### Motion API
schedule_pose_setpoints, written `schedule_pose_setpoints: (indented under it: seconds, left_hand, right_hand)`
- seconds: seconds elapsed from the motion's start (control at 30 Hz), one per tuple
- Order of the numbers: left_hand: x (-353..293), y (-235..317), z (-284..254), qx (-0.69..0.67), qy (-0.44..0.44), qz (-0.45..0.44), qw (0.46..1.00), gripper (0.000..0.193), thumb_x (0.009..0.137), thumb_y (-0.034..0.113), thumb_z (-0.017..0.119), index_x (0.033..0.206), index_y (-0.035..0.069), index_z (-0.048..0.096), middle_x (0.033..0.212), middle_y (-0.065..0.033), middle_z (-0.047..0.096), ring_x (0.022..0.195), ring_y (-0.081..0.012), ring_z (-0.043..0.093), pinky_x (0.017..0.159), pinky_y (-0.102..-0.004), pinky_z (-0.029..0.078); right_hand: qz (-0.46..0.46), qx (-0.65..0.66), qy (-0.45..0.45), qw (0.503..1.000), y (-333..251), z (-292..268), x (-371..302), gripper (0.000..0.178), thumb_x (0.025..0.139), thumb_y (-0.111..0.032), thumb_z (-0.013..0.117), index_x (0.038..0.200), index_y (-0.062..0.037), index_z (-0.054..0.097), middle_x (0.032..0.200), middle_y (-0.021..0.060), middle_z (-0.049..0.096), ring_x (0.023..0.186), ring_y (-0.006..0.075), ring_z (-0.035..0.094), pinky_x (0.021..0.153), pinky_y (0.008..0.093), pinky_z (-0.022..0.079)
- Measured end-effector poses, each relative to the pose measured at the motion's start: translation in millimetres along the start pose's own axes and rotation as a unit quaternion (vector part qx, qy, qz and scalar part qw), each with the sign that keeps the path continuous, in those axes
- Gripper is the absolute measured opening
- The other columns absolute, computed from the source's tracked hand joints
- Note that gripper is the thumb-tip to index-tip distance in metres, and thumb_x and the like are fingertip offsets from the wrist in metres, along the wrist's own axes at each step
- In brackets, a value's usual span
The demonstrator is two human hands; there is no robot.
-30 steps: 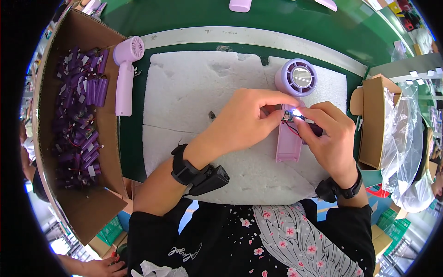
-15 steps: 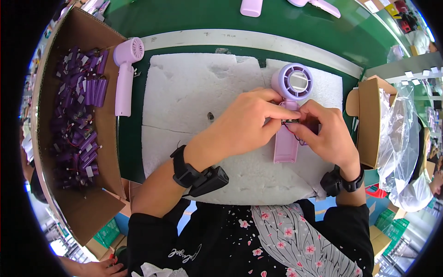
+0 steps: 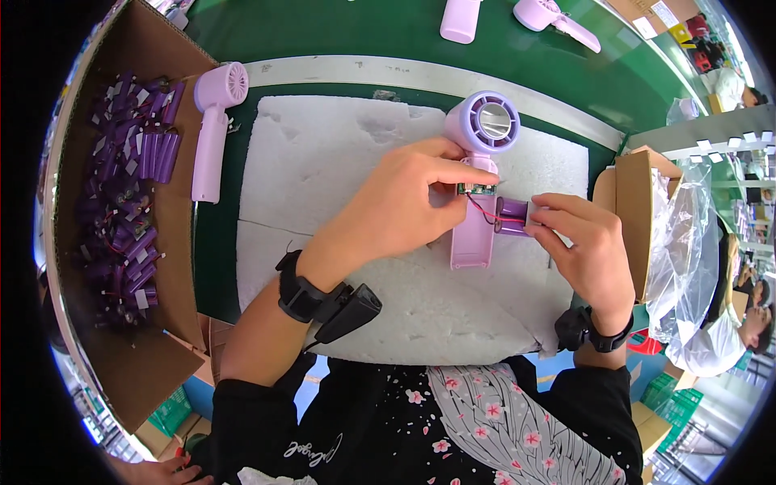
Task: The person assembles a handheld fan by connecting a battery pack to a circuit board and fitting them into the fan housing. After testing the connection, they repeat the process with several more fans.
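"right hand (image 3: 586, 242) has drawn off rightward from the circuit board (image 3: 482, 189) since the earlier frame, and the fan head (image 3: 466, 127) has slid slightly left on the foam sheet (image 3: 323, 162)"

"how far along does it look?"

"partway, i'd judge: the board lies across the upper end of the open handle (image 3: 471, 242), just below the fan head, and thin wires (image 3: 487, 216) run from it to two purple batteries (image 3: 512, 208); whether the board is fixed down, i can't tell"

"what's left, then?"

"the batteries lie outside the handle and its inside shows, so i'd call it unfinished"

"where are they from the hand?"

"just left of the right hand, between the handle and the foam sheet's right edge; its thumb and fingertips pinch their right end"

"and the left hand (image 3: 396, 202)?"

"thumb and fingers grasp the handle's upper end, beside the board, toward the sheet's far edge; whether they press the board too, i can't tell"
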State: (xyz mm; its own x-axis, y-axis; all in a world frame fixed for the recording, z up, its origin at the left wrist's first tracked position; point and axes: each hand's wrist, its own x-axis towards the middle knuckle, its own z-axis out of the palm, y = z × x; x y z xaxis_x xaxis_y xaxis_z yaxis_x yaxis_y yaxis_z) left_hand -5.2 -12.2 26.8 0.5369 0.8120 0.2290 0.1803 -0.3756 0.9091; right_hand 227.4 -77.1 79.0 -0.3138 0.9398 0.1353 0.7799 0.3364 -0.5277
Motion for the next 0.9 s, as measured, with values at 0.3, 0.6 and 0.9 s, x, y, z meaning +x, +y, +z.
schedule_pose_setpoints:
  seconds: [0.3, 0.6, 0.9]
  left_hand:
    - [0, 8, 3, -0.021, -0.006, -0.063, 0.998, 0.036, 0.076, -0.002, 0.062, 0.109, 0.007, 0.074, 0.106, -0.0116, 0.066, 0.087, -0.0192, 0.064, 0.076, -0.0279, 0.050]
    - [-3, 1, 11, -0.029, 0.034, -0.029, 0.999, 0.034, 0.073, -0.002, 0.063, 0.104, 0.008, 0.076, 0.104, -0.0121, 0.068, 0.084, -0.0258, 0.067, 0.072, -0.0321, 0.053]
    - [-4, -1, 15, -0.029, 0.043, -0.031, 0.998, 0.034, 0.073, -0.002, 0.064, 0.103, 0.008, 0.076, 0.102, -0.0113, 0.067, 0.081, -0.0244, 0.066, 0.072, -0.0310, 0.053]
  right_hand:
    - [-0.033, -0.080, 0.007, 0.996, -9, 4, -1, 0.015, 0.071, 0.004, 0.074, 0.087, 0.0030, 0.071, 0.096, 0.0162, 0.072, 0.079, 0.0308, 0.070, 0.068, 0.0351, 0.056]
    - [0.021, -0.013, -0.014, 1.000, 0, -1, -2, 0.011, 0.073, 0.003, 0.074, 0.085, 0.0040, 0.072, 0.096, 0.0167, 0.073, 0.080, 0.0310, 0.071, 0.070, 0.0332, 0.056]
    - [0.009, -0.039, -0.033, 0.999, -7, 0, -3, 0.010, 0.076, 0.002, 0.072, 0.085, 0.0036, 0.069, 0.101, 0.0162, 0.072, 0.083, 0.0315, 0.070, 0.072, 0.0356, 0.056]
